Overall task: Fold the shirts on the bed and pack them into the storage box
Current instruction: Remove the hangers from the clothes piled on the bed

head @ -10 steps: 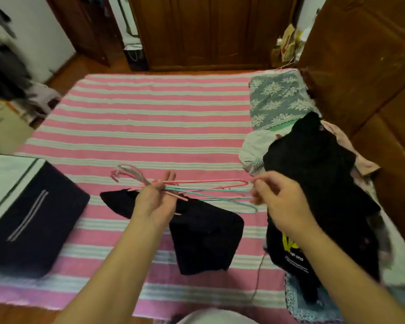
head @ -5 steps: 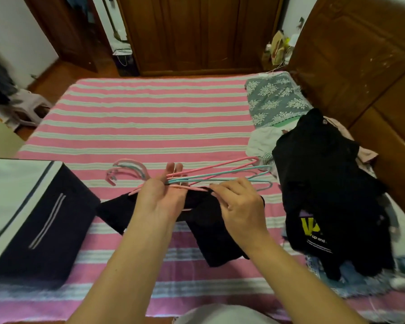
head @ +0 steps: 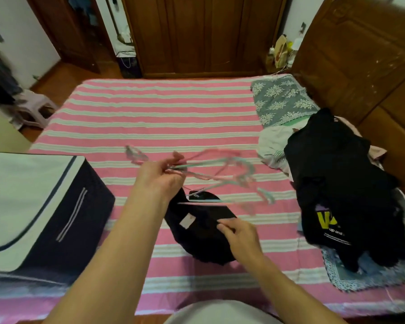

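— Head view first: how many hands do we count, and what does each one hold?

— We count two. Our left hand has its fingers curled round a bunch of wire hangers, pink and teal, raised over the bed. They are blurred, so we cannot tell their number. Our right hand pinches the edge of one black shirt that hangs from the lowest hanger and trails onto the striped sheet.

— And the other clothes?

— We see one heap of clothes at the right side of the bed, a black top with yellow lettering uppermost, pale garments under it. How many pieces lie in it we cannot tell. One floral pillow lies just beyond the heap.

— The box?

— One storage box, dark-walled with a white top, stands at the bed's left edge, well apart from the heap.
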A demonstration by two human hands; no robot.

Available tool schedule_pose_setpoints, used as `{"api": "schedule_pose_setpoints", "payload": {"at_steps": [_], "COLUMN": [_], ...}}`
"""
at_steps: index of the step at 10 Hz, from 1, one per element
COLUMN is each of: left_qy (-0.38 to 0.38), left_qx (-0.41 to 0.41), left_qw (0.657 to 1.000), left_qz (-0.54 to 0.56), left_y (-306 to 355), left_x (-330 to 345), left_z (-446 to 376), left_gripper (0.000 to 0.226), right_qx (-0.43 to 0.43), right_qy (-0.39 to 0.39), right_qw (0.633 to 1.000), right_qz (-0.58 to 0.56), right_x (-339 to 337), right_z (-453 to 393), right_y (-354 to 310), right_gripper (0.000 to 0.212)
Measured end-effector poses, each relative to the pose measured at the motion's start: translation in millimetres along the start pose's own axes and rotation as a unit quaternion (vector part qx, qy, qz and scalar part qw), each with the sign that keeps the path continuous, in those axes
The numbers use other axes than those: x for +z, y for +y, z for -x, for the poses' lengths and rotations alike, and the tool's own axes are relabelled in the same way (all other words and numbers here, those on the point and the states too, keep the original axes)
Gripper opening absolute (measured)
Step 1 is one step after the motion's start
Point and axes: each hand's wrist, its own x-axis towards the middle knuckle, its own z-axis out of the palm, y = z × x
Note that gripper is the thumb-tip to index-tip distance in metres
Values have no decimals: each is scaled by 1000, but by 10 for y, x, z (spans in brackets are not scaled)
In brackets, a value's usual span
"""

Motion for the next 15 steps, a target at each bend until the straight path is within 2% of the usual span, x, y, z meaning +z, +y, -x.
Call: {"api": "schedule_pose_setpoints", "payload": {"at_steps": [1, 2, 3, 4, 5, 6, 7, 8, 9, 10, 11, 12, 13, 14, 15], "left_qy": [3, 26, 40, 31, 47, 109, 152, 142, 80, 69, 70, 37, -4, -54, -84], "left_qx": [-45, -128, -179, -196, -160, -115, -60, -13, 38, 83, 114, 128, 123, 102, 95], "left_qw": [992, 929, 841, 781, 706, 660, 664, 697, 718, 766, 836, 886, 910, 914, 898], "left_qz": [-115, -346, -509, -592, -688, -734, -729, -703, -690, -633, -531, -444, -396, -388, -421], "left_y": [330, 988, 1424, 1519, 1681, 2009, 2296, 2098, 1642, 1086, 529, 43, -425, -888, -1307], "left_x": [-150, -507, -838, -1039, -1299, -1556, -1772, -1683, -1521, -1405, -1091, -614, -31, 546, 1012], "left_z": [-135, -152, 99, 441, 662, 736, 746, 797, 520, 77, -292, -557, -649, -589, -476], "left_gripper": [25, 16, 23, 32, 35, 42, 46, 35, 30, 26, 28, 31, 32, 30, 30], "right_qx": [93, 165, 164, 154, 170, 229, 304, 328, 247, 130, 26, -93, -200, -243, -248], "right_qy": [-63, -78, -93, -113, -132, -129, -60, -12, 7, 72, 185, 348, 448, 479, 491], "right_qw": [993, 981, 978, 978, 974, 961, 951, 943, 967, 988, 982, 932, 867, 835, 822], "right_qz": [47, 72, 90, 79, 76, 79, 25, -59, -61, -31, -15, -35, -85, -116, -147], "right_x": [221, 198, 358, 682, 937, 1006, 901, 794, 565, 8, -785, -1588, -2366, -3182, -3907], "right_z": [-172, -346, -486, -573, -639, -714, -832, -898, -917, -902, -683, -266, 112, 208, 133], "right_y": [214, 442, 447, 283, 232, 301, 351, 248, -80, -476, -806, -1169, -1569, -1857, -1959], "right_gripper": [13, 20, 19, 17, 19, 18, 21, 20, 20, 20, 13, 10, 14, 11, 7]}}
